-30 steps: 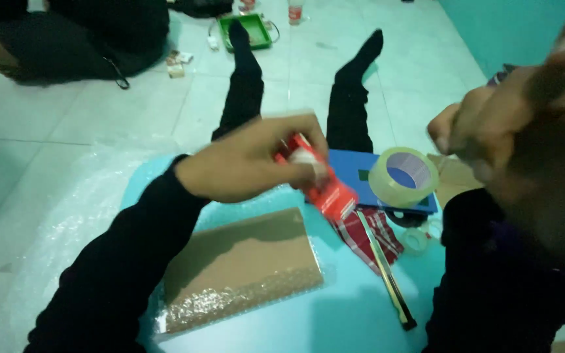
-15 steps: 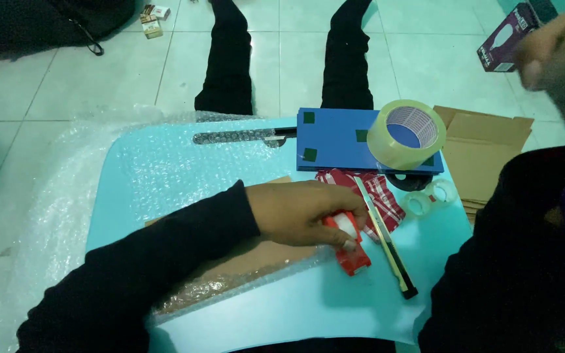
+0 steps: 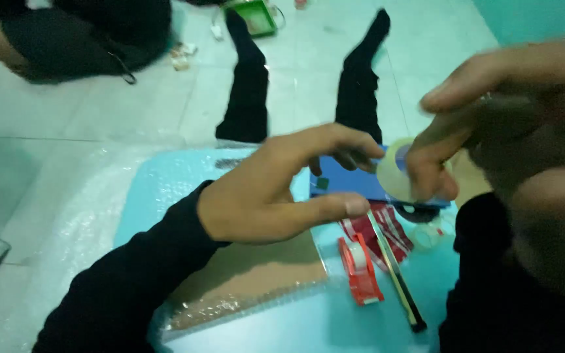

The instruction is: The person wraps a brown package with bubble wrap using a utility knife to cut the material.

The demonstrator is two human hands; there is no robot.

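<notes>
My right hand (image 3: 492,124) is raised close to the camera and blurred. Its fingertips pinch a roll of pale tape (image 3: 392,171) above a flat blue box (image 3: 344,182). My left hand (image 3: 276,193) hovers over the light blue table (image 3: 158,189) with its fingers spread. Its index finger reaches toward the roll's edge; whether it touches is unclear. A red tape dispenser (image 3: 361,269) lies free on the table just below that hand, beside a long thin ruler (image 3: 397,278).
A brown cardboard piece in bubble wrap (image 3: 250,278) lies under my left forearm. A red patterned packet (image 3: 387,227) and a clear tape holder (image 3: 434,235) sit by the ruler. My black-clad legs (image 3: 246,85) stretch over the tiled floor. Another person (image 3: 67,36) sits far left near a green object (image 3: 256,16).
My left hand set the red dispenser down on the table and rose toward the tape roll. My right hand came down and lifted the roll off the blue box.
</notes>
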